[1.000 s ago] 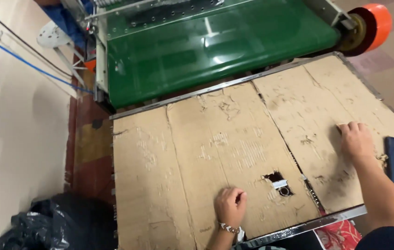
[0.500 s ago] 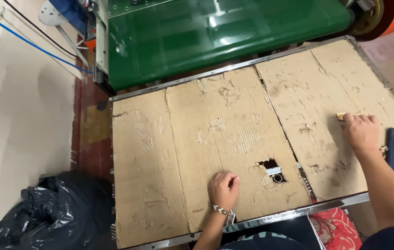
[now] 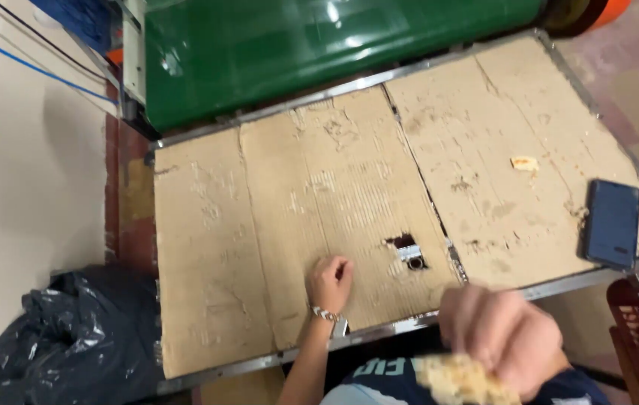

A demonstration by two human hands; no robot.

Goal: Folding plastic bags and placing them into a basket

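Black bag (image 3: 57,345): crumpled on the floor, left of the surface.
Surface (image 3: 207,225): metal-framed, covered in worn cardboard with a small hole (image 3: 407,251) near its middle.
Left hand (image 3: 329,281): resting on the cardboard near the front edge, its grip curled into a loose fist that holds nothing visible.
Right hand (image 3: 503,341): raised close to the camera and blurred, its grip closed on a pale crumbly piece of food (image 3: 463,380).
Crumb (image 3: 523,162): on the cardboard, well beyond the right hand, which is the nearer hand.
Phone (image 3: 610,223): dark, flat at the right edge, its long axis running front to back.

Beaded bracelet (image 3: 325,313) on left wrist, dark navy printed shirt (image 3: 379,375)
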